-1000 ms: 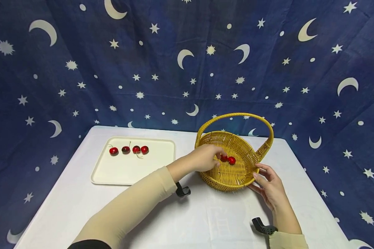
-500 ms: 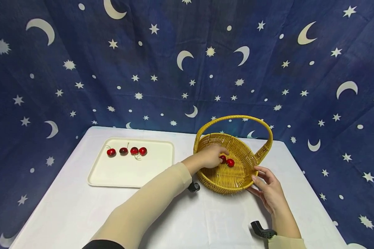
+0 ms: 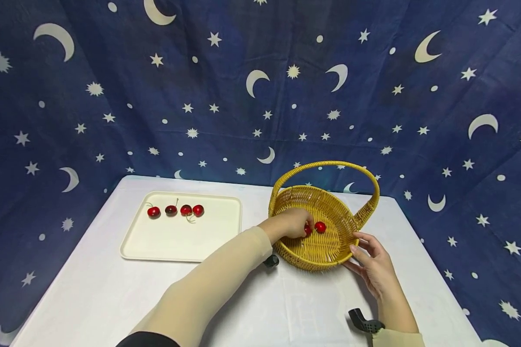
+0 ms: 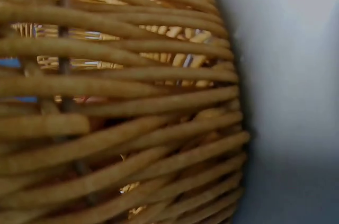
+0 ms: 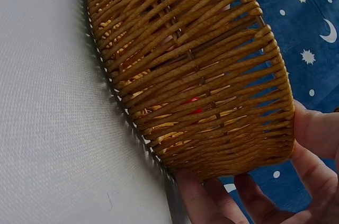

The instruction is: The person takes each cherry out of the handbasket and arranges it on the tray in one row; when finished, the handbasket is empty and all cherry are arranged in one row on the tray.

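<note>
A yellow-brown wicker basket [image 3: 336, 248] with a tall handle stands on the table. Reaching over its left rim, my left hand [image 3: 294, 222] pinches a red cherry [image 3: 307, 230] low inside it; the fingertips are partly hidden. Another cherry [image 3: 320, 227] lies just to the right on the basket floor. My right hand [image 3: 377, 264] grips the basket's right rim, thumb on the rim and fingers beneath the outer wall, as the right wrist view also shows. In the left wrist view the woven wall [image 4: 122, 91] fills most of the picture and the hand is hidden.
On the left lies a cream tray [image 3: 169, 243] with several stemmed cherries in a row near its far edge, one of them a red cherry [image 3: 154, 212]. A dark blue curtain [image 3: 226, 86] with moons and stars hangs behind the white table [image 3: 312, 308].
My left hand has reached further into the basket, and its fingers have closed on the left cherry, which has shifted slightly nearer and away from the other. My right hand stays on the rim.
</note>
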Action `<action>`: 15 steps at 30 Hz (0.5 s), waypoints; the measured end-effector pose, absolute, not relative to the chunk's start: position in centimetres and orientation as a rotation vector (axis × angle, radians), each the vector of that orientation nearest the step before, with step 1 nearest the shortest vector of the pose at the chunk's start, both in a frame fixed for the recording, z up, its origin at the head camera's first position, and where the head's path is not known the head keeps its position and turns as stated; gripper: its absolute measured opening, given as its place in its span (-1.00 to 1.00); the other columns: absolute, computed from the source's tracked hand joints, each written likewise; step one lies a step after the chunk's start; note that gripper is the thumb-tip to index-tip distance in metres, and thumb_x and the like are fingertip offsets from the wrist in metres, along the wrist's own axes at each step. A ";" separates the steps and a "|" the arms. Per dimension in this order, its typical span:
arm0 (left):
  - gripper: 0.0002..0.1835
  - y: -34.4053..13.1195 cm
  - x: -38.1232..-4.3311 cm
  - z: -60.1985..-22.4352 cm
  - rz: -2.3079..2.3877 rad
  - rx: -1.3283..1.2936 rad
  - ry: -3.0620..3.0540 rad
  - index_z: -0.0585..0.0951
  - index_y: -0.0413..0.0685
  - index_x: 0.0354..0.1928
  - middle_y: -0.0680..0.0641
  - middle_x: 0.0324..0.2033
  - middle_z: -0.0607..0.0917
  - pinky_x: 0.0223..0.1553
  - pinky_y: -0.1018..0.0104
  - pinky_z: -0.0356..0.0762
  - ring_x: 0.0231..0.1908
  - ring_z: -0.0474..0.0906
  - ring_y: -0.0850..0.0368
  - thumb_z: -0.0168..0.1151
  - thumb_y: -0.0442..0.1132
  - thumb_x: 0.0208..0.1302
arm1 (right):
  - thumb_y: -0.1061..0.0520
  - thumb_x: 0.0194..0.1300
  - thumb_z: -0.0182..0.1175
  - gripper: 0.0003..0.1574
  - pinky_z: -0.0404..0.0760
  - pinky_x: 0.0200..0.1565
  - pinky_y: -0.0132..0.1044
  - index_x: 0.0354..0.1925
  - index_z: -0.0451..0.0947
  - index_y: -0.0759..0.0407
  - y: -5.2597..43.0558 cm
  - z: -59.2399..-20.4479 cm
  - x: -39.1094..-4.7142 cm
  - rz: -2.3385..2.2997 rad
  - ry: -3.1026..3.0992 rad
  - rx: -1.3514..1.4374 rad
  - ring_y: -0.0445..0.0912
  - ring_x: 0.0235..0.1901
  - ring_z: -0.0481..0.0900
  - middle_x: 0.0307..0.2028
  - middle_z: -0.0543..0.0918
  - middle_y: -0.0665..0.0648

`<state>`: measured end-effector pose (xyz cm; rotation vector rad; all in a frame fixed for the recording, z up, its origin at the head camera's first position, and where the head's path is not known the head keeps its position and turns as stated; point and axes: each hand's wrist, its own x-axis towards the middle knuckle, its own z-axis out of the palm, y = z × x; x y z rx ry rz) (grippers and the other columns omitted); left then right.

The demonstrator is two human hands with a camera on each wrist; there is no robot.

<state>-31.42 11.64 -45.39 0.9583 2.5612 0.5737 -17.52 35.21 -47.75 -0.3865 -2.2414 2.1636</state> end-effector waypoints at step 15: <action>-0.70 6.1 -27.4 -40.8 0.791 1.339 2.525 0.75 0.12 0.07 0.11 0.02 0.75 0.16 0.36 0.57 0.02 0.61 0.23 0.51 -0.29 0.33 | 0.14 0.57 0.28 -0.39 0.82 0.00 -0.17 0.47 0.39 0.06 35.1 -47.9 -17.6 2.169 -2.237 -0.394 -0.21 0.02 0.73 0.30 0.36 0.11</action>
